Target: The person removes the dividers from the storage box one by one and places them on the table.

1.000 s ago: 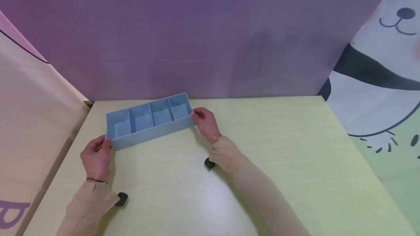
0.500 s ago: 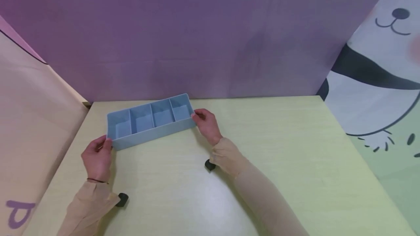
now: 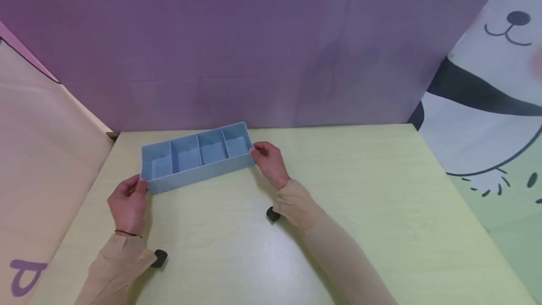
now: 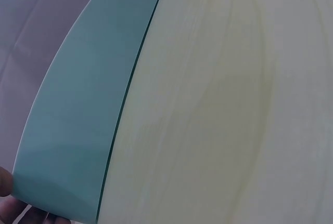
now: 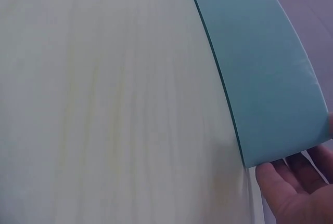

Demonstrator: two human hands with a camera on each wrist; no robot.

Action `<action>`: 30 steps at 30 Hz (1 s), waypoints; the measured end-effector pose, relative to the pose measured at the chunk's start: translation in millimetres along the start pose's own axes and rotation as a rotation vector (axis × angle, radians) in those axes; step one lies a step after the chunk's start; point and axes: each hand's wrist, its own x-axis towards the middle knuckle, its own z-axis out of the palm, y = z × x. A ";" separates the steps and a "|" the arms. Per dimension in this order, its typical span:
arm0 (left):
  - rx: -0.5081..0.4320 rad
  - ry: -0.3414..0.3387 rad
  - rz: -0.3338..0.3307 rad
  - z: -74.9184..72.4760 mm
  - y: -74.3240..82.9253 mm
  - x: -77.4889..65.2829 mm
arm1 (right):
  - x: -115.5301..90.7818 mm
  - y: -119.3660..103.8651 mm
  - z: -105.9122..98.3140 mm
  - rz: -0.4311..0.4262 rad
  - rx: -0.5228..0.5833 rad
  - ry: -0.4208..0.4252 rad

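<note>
A light-blue divided tray [image 3: 201, 174] with several compartments in a row lies at a slant towards the table's back left, its right end farther away. No contents show in its compartments. My left hand [image 3: 129, 206] grips its left end, thumb at the near corner. At the opposite end my right hand [image 3: 271, 164] pinches the tray's side. In the left wrist view the long front wall [image 4: 78, 104] of the tray fills the left part, with fingertips [image 4: 31, 216] under its end. The right wrist view has fingers [image 5: 273, 185] against the tray's lower edge. Whether the tray touches the table is unclear.
The pale wooden table [image 3: 360, 201] extends to the right and in front of the tray. A purple cloth backdrop [image 3: 254, 51] stands directly behind it. Printed cloths flank both sides, one with a panda [image 3: 487, 131]. Small black pieces [image 3: 159, 258] sit at both cuffs.
The tray and both hands have shifted slightly to the right over the table. The grip at each end stays the same. The head view has also moved a little.
</note>
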 end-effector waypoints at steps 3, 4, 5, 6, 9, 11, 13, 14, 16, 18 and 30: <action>-0.018 0.004 0.012 1.8 0.8 -1.1 | -1.0 -0.4 -2.1 -0.009 0.005 0.001; -0.025 0.006 0.017 2.5 1.1 -1.5 | -1.7 -1.0 -2.9 -0.011 0.005 0.001; -0.037 0.008 0.020 3.2 1.4 -1.8 | -2.1 -1.1 -3.6 -0.012 0.006 0.002; -0.043 0.010 0.023 3.9 1.5 -2.0 | -2.7 -1.3 -4.2 -0.012 0.006 0.002; -0.032 0.005 0.032 4.6 1.1 -2.7 | -4.3 -1.2 -5.7 -0.002 0.007 0.004; -0.016 0.000 0.029 4.8 1.0 -3.4 | -5.1 -0.3 -6.4 0.003 0.000 0.005; 0.004 -0.004 0.033 5.1 0.7 -3.9 | -5.8 0.7 -7.1 0.008 -0.007 0.006; 0.008 -0.004 0.035 5.3 0.6 -4.0 | -6.0 1.1 -7.6 0.008 -0.012 0.007; 0.008 -0.003 0.033 6.2 0.8 -4.6 | -6.3 1.9 -8.6 0.004 -0.015 0.009; 0.010 -0.002 0.033 7.1 1.0 -5.2 | -6.9 2.0 -9.9 0.000 -0.011 0.011; 0.017 0.011 0.047 11.2 3.5 -10.2 | -12.4 -0.4 -15.0 -0.014 -0.009 0.018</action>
